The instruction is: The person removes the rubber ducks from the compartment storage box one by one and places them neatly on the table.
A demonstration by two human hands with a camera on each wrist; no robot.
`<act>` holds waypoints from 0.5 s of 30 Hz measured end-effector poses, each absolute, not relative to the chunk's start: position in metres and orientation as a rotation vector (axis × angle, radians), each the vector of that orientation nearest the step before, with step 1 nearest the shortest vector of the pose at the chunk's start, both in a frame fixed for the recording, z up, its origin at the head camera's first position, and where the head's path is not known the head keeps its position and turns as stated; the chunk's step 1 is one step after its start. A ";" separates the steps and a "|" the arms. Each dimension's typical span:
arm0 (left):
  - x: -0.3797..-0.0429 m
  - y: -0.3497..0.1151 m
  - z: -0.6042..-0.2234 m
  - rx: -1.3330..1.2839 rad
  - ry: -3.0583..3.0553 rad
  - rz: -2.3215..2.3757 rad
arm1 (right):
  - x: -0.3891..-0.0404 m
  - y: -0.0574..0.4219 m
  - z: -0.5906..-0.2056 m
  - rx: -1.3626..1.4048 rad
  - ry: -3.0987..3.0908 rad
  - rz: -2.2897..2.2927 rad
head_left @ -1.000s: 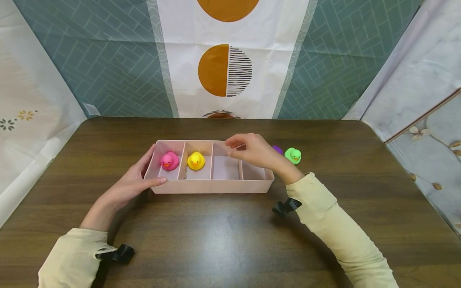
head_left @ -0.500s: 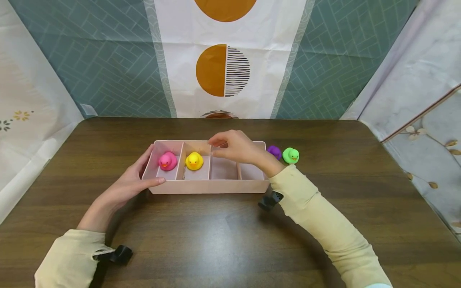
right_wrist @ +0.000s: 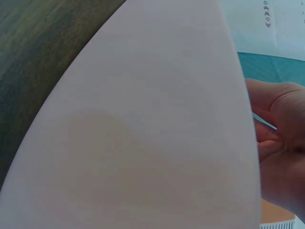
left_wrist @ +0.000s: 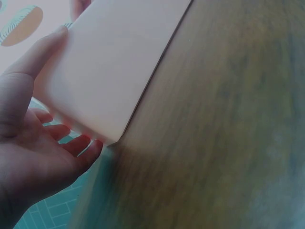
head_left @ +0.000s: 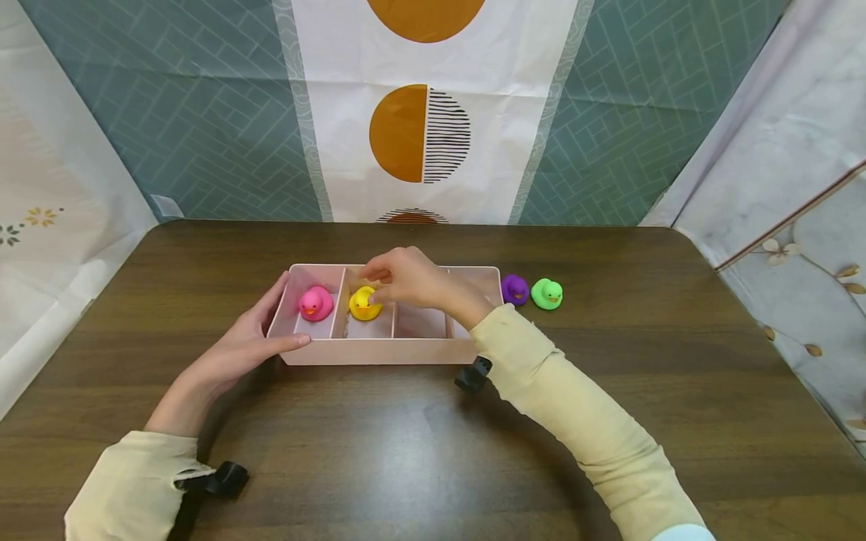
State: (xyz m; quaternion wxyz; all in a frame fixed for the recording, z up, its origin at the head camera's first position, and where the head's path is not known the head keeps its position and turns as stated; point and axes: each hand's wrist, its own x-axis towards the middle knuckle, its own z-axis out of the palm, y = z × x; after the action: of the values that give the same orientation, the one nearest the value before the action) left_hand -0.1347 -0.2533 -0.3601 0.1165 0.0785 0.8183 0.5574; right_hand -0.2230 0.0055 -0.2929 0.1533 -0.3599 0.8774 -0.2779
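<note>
A long pale pink box with dividers lies on the table, with a pink rubber duck in its leftmost compartment and a yellow rubber duck in the one beside it. My left hand grips the box's left end, thumb over the front rim; the left wrist view shows its fingers along the end wall. Above the yellow duck is my right hand, thumb and fingers apart, the thumb overlapping the duck's side in the head view. The box wall hides its fingertips in the right wrist view.
To the right of the box, a purple duck and a green duck stand side by side on the brown table. A patterned cloth hangs behind the table's far edge.
My right hand has moved left across the box, from above the third compartment to the yellow duck, uncovering the purple duck. My left hand keeps its grip on the box.
</note>
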 end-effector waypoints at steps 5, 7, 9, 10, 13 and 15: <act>-0.135 -0.253 -0.360 0.234 2.388 1.643 | -0.226 -0.002 -0.296 -1.080 2.516 -0.738; -0.135 -0.253 -0.360 0.235 2.388 1.646 | -0.227 -0.005 -0.297 -1.111 2.525 -0.702; -0.135 -0.253 -0.360 0.235 2.388 1.645 | -0.228 -0.008 -0.297 -1.126 2.536 -0.672; -0.135 -0.254 -0.360 0.236 2.389 1.644 | -0.229 -0.010 -0.297 -1.122 2.537 -0.663; -0.135 -0.254 -0.361 0.239 2.390 1.641 | -0.229 -0.015 -0.297 -1.097 2.538 -0.637; -0.136 -0.254 -0.361 0.243 2.387 1.645 | -0.230 -0.018 -0.298 -1.089 2.535 -0.614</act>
State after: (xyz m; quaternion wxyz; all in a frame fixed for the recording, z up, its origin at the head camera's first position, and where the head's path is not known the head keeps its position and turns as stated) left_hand -0.1359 -0.2539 -0.3612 0.1158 0.0830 0.8150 0.5617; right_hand -0.2296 -0.0179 -0.2978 0.1568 -0.3805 0.8858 -0.2146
